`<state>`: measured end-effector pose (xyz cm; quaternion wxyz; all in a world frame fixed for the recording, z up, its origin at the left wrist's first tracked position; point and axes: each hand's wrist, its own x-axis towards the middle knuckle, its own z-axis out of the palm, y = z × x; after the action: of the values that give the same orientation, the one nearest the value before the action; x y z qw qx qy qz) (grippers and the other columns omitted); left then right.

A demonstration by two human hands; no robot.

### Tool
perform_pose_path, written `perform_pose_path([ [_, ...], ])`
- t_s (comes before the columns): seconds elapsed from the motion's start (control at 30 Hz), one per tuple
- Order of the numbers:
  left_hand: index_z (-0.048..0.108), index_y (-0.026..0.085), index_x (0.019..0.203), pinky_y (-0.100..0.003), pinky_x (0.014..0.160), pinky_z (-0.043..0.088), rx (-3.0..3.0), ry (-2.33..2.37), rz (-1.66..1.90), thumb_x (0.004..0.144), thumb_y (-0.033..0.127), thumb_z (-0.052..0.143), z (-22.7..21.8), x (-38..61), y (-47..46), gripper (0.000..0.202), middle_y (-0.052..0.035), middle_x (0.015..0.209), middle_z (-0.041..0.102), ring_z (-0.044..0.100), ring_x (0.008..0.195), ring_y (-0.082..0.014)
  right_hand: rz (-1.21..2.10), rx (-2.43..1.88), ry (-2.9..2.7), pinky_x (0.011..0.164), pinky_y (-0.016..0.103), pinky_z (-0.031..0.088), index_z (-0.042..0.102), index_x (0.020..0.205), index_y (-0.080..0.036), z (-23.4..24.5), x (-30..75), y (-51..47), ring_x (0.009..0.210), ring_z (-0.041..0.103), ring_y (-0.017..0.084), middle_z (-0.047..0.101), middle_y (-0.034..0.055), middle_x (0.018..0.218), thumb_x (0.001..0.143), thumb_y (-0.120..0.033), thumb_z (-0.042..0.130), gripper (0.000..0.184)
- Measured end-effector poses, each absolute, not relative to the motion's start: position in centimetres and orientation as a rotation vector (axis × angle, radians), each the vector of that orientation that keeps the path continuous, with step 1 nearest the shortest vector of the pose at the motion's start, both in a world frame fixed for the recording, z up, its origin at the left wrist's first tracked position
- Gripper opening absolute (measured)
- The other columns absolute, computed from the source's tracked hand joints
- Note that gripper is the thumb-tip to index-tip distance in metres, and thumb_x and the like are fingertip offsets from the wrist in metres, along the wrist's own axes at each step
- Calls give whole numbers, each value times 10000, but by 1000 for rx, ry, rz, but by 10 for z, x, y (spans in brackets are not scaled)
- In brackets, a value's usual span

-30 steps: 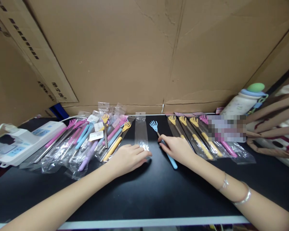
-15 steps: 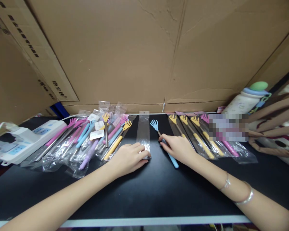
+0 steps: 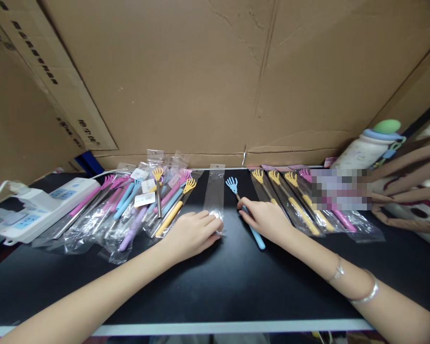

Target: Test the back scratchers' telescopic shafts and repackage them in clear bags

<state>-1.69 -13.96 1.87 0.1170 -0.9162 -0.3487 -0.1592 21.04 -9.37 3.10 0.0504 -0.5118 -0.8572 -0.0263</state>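
Evidently, two things are being handled at once on the black table (image 3: 215, 286), and each is best given its own kind of touch. The clear bag (image 3: 215, 191) is laid flat and nearly straight ahead, its hanging-hole end pointing to the cardboard wall (image 3: 165, 86), its near end partly covered by the left hand (image 3: 197, 234). That hand is half-curled, palm down, with its fingers at the film; whether the plastic is pinched or merely pressed cannot be told, the fingertips being partly hidden. Light pressure near the edge would be advised, since thin film would probably crease or slide if pushed from the middle.

The light-blue back scratcher (image 3: 232, 185) is placed just to the right of the bag, apart from it, with its claw end away and its handle slanting back beneath the right hand (image 3: 265, 217). It is held in a closed grip, thumb and forefinger meeting around the shaft. A hold there, below the claw, seems well chosen: the prongs are left free and the tool can be steered precisely. The claw should be kept clear of the yellow scratchers (image 3: 303, 218) bagged on the right, and the left hand clear of the bagged pile (image 3: 127, 197), where loose plastic could easily be dragged.
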Motion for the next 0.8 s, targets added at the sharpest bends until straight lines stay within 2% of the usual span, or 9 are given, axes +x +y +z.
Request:
perform_pose_path([
  [0.17, 537, 222, 1011, -252, 598, 384, -2677, -1008, -502, 930, 281, 437, 19, -16, -140, 141, -4, 826, 600, 569, 793, -144, -78, -1527, -2609, 653, 254, 391, 565, 1039, -252, 31, 210, -95, 820, 667, 181, 702, 17, 934, 921, -333, 401, 218],
  [0.4, 506, 190, 865, -276, 655, 393, -2700, -990, -443, 910, 282, 461, 23, -15, -141, 111, -16, 859, 589, 538, 806, -157, -90, -1558, -2615, 635, 252, 374, 564, 1023, -247, 33, 208, -96, 801, 666, 183, 702, 14, 897, 918, -321, 401, 207],
  [0.63, 496, 182, 802, -277, 602, 370, -2676, -1048, -444, 920, 292, 451, 21, -15, -141, 168, -5, 781, 590, 548, 735, -149, -122, -1568, -2620, 614, 253, 358, 553, 1029, -247, 32, 208, -95, 773, 663, 180, 698, 16, 870, 917, -316, 399, 202],
  [0.7, 525, 186, 822, -275, 630, 391, -2742, -1055, -444, 917, 363, 467, 23, -16, -141, 210, -6, 822, 609, 563, 780, -153, -126, -1560, -2620, 615, 251, 355, 553, 1026, -249, 31, 209, -95, 773, 662, 177, 698, 14, 868, 918, -318, 399, 200],
  [0.8, 586, 210, 925, -265, 751, 427, -2929, -1042, -450, 936, 399, 423, 29, -18, -141, 250, -4, 979, 641, 580, 899, -148, -111, -1559, -2618, 619, 248, 353, 557, 1017, -249, 30, 209, -94, 785, 663, 176, 700, 11, 881, 925, -315, 387, 204],
])
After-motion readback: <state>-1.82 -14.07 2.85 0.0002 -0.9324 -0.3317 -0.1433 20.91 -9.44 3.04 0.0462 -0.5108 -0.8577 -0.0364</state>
